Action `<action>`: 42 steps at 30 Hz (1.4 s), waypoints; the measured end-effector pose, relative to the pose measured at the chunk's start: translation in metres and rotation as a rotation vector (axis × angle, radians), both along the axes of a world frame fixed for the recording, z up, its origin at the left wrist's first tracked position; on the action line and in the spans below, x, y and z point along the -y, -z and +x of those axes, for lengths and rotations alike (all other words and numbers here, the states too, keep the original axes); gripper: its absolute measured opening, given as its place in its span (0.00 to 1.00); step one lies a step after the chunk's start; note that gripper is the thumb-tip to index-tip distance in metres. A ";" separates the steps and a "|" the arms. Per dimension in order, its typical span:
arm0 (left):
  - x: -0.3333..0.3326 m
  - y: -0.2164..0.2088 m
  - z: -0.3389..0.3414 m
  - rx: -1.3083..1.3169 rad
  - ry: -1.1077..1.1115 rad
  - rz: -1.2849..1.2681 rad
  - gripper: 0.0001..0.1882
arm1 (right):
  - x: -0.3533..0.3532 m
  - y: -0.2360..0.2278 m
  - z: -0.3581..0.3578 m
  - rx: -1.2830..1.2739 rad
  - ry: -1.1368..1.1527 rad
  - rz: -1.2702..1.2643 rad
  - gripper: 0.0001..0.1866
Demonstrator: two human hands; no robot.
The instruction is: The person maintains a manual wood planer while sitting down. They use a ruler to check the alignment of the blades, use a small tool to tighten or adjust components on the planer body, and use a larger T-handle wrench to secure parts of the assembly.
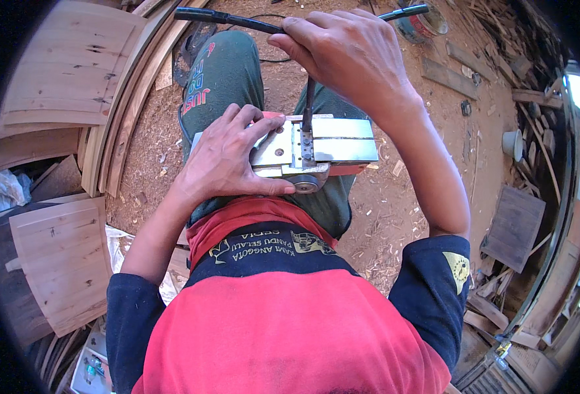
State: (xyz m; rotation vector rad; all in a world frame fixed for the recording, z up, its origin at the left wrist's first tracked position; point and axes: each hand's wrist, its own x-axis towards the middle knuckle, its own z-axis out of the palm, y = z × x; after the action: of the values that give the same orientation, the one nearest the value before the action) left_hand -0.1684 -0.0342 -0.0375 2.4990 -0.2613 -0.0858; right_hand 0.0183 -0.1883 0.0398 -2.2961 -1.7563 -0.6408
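Observation:
An electric hand planer [343, 148] lies across my lap with its silver sole plates facing up. My left hand [224, 155] grips its left part, the fingers over the far edge and the thumb along the near side by a round dark wheel [305, 184]. Above it, my right hand [350, 58] is closed round the hub of a dark three-armed socket wrench [227, 19]. Two wrench arms stick out to either side of that hand. The third points down, its end at the bolts [307, 142] of the cutter block between the plates. The right fingertips are partly hidden.
Pale wooden panels [66, 65] and long boards lean on the left, with another panel [63, 262] lower down. Shavings cover the floor [395, 230]. Loose planks [449, 77], a bucket [424, 26], a dark board [514, 226] and scrap wood lie to the right.

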 end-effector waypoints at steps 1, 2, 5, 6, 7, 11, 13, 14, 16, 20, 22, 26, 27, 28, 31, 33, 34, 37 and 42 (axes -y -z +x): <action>0.000 0.001 0.000 0.009 -0.001 0.000 0.56 | -0.001 0.002 -0.002 0.082 0.048 0.055 0.18; 0.001 0.000 0.000 0.010 0.001 0.000 0.56 | -0.002 0.002 -0.004 0.083 0.050 0.054 0.18; 0.002 -0.003 0.001 -0.006 -0.009 -0.012 0.53 | -0.004 -0.003 -0.012 0.086 0.177 -0.087 0.19; 0.002 -0.003 0.000 -0.008 -0.016 -0.018 0.53 | -0.003 -0.001 -0.011 0.086 0.198 -0.076 0.19; 0.003 -0.003 0.000 -0.010 -0.023 -0.023 0.52 | -0.002 0.000 -0.011 0.087 0.219 -0.066 0.19; 0.004 -0.004 0.001 -0.017 -0.036 -0.011 0.52 | -0.002 -0.003 -0.018 0.094 0.330 -0.151 0.19; 0.001 -0.003 -0.001 -0.033 -0.018 0.004 0.55 | -0.005 -0.007 -0.020 0.092 0.331 -0.246 0.19; 0.000 -0.001 -0.001 -0.031 -0.020 0.004 0.55 | -0.006 -0.005 -0.018 0.094 0.329 -0.246 0.19; -0.002 0.002 0.000 0.022 0.011 -0.031 0.55 | -0.005 -0.005 -0.010 0.121 0.123 -0.081 0.12; -0.001 0.003 -0.002 0.034 0.006 0.005 0.56 | 0.005 -0.024 -0.006 0.078 0.044 -0.045 0.08; -0.003 0.003 -0.001 0.034 0.010 -0.003 0.55 | 0.008 -0.021 0.002 0.008 -0.169 0.085 0.10; -0.004 0.004 -0.001 0.018 0.009 -0.035 0.56 | 0.017 -0.022 -0.008 -0.039 -0.232 0.026 0.12; -0.004 0.005 -0.001 0.036 0.012 -0.029 0.56 | 0.018 -0.019 -0.005 -0.064 -0.327 0.121 0.18; -0.004 0.006 0.000 0.054 0.015 -0.022 0.56 | 0.020 -0.018 -0.006 -0.064 -0.327 0.121 0.18; -0.003 0.003 0.001 0.011 0.010 -0.033 0.56 | 0.024 -0.015 -0.008 -0.109 -0.323 0.034 0.17; -0.004 0.000 0.001 0.000 0.010 -0.031 0.56 | 0.023 -0.012 -0.007 -0.105 -0.359 0.064 0.17; -0.003 0.000 0.001 -0.009 0.010 -0.030 0.56 | 0.024 -0.010 -0.005 -0.106 -0.358 0.066 0.17; -0.003 -0.002 0.001 -0.015 0.010 -0.024 0.56 | 0.024 -0.006 -0.004 -0.131 -0.376 0.080 0.17; -0.003 0.001 0.001 0.034 0.011 -0.030 0.57 | 0.019 -0.003 0.005 -0.187 -0.457 0.125 0.15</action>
State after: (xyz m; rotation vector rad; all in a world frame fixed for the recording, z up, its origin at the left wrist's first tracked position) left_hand -0.1676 -0.0313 -0.0384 2.4715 -0.2891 -0.0435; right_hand 0.0229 -0.2076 0.0429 -1.7204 -1.9844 -0.4196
